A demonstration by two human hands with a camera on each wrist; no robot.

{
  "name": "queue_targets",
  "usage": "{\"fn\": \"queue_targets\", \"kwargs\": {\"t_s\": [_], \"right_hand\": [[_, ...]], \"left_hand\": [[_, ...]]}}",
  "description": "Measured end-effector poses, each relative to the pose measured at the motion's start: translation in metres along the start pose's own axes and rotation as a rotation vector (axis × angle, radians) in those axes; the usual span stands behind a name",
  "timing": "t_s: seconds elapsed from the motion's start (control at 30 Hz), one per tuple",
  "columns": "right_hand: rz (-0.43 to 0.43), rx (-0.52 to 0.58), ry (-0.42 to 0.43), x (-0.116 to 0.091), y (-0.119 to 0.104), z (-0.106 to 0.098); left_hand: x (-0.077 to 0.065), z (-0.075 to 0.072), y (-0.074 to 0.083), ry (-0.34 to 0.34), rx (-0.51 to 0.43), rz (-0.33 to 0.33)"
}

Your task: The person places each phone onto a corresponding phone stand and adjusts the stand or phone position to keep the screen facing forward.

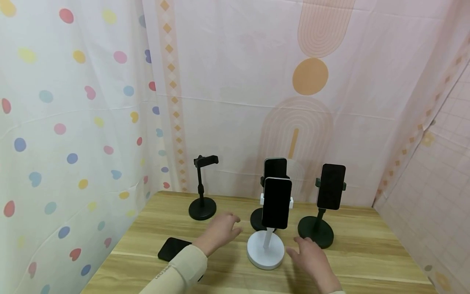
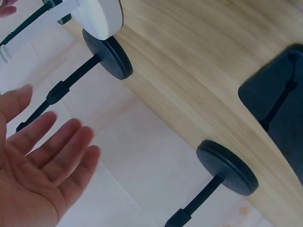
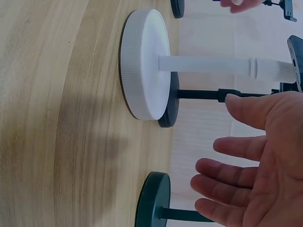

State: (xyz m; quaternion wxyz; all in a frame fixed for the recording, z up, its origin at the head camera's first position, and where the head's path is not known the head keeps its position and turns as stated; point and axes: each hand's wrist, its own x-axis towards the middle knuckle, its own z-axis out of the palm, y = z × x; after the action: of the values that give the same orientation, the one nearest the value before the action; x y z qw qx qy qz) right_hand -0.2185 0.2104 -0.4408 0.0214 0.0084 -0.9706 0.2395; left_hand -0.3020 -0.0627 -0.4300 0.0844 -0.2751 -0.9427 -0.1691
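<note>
A white phone stand (image 1: 266,250) with a round base bears an upright phone (image 1: 277,203) in its clamp. To its left is my left hand (image 1: 219,232), empty, fingers extended and relaxed. My right hand (image 1: 310,258), likewise empty and with fingers apart, is to the right of the white base. In the right wrist view, the white base (image 3: 144,64) shows beyond that hand's spread fingers. Another phone (image 1: 172,248) lies flat on the table, partly hidden by my left sleeve.
Behind the white stand, a black stand (image 1: 257,219) holds a phone (image 1: 275,168). A dark green stand (image 1: 315,231) with a phone (image 1: 331,186) is at right. At left rises a black stand (image 1: 202,208) with an unoccupied clamp. Patterned curtains (image 1: 227,122) border the wooden table (image 1: 363,245).
</note>
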Motion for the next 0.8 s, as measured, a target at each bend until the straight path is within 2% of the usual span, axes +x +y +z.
{"fn": "queue_targets", "kwargs": {"t_s": [0.17,0.3,0.8], "right_hand": [[0.013,-0.028,-0.040,-0.001,0.000,0.001],[0.017,-0.051,-0.063,-0.002,-0.002,0.002],[0.010,-0.091,-0.137,-0.001,-0.001,0.005]], "left_hand": [[-0.003,0.000,-0.002,-0.085,0.088,-0.020],[-0.006,-0.001,-0.003,-0.128,0.126,-0.031],[-0.011,-0.003,-0.018,-0.140,0.134,-0.095]]}}
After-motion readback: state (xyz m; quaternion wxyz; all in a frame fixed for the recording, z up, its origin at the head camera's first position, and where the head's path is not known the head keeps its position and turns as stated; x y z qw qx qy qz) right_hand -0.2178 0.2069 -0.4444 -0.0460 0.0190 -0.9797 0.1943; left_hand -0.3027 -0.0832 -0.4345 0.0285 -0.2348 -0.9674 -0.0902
